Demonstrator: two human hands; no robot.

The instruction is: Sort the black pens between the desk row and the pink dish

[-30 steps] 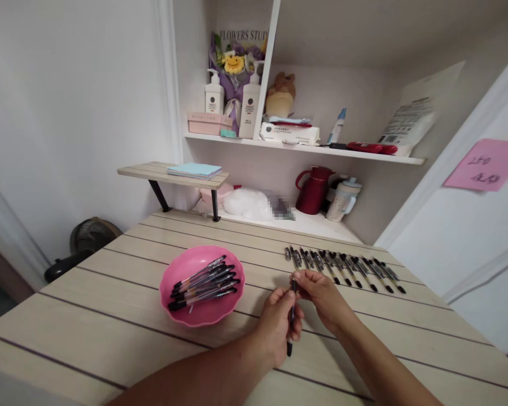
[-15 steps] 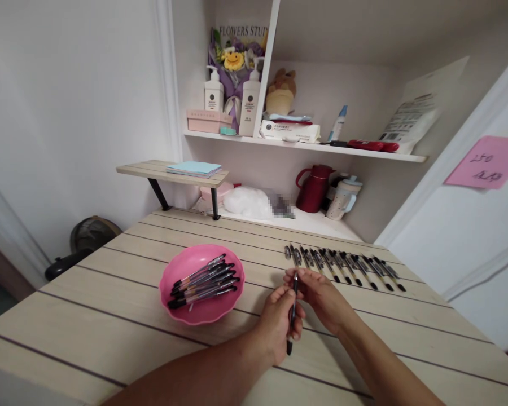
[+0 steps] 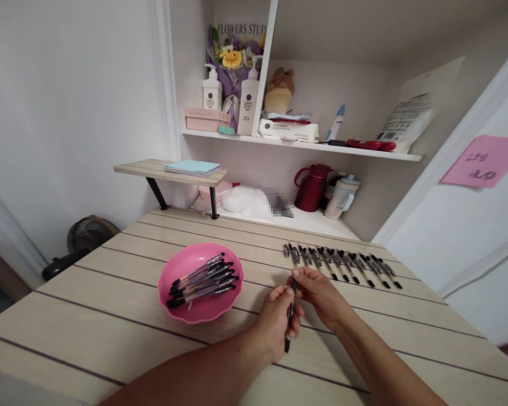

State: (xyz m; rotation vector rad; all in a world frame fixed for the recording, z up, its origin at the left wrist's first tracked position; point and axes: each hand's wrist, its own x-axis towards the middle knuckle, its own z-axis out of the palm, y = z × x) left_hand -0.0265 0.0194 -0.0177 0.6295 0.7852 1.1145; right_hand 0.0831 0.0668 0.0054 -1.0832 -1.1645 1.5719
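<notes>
Both my hands hold one black pen (image 3: 289, 324) upright above the wooden table (image 3: 110, 327). My left hand (image 3: 275, 321) is wrapped round the pen's lower barrel. My right hand (image 3: 319, 293) pinches its top end. To the left stands a pink bowl (image 3: 182, 265) with several black pens (image 3: 203, 279) lying in it. Just beyond my hands, a row of several black pens (image 3: 342, 265) lies side by side on the table.
A small wooden riser (image 3: 169, 172) with a blue notebook (image 3: 192, 167) stands at the table's back. Wall shelves behind hold bottles, a red jug (image 3: 311, 189) and a cup (image 3: 338, 197). A pink note (image 3: 482, 160) hangs at the right. A dark fan (image 3: 84, 237) sits left of the table.
The pen's top end has risen a little between my fingers. Both hands stay in almost the same place.
</notes>
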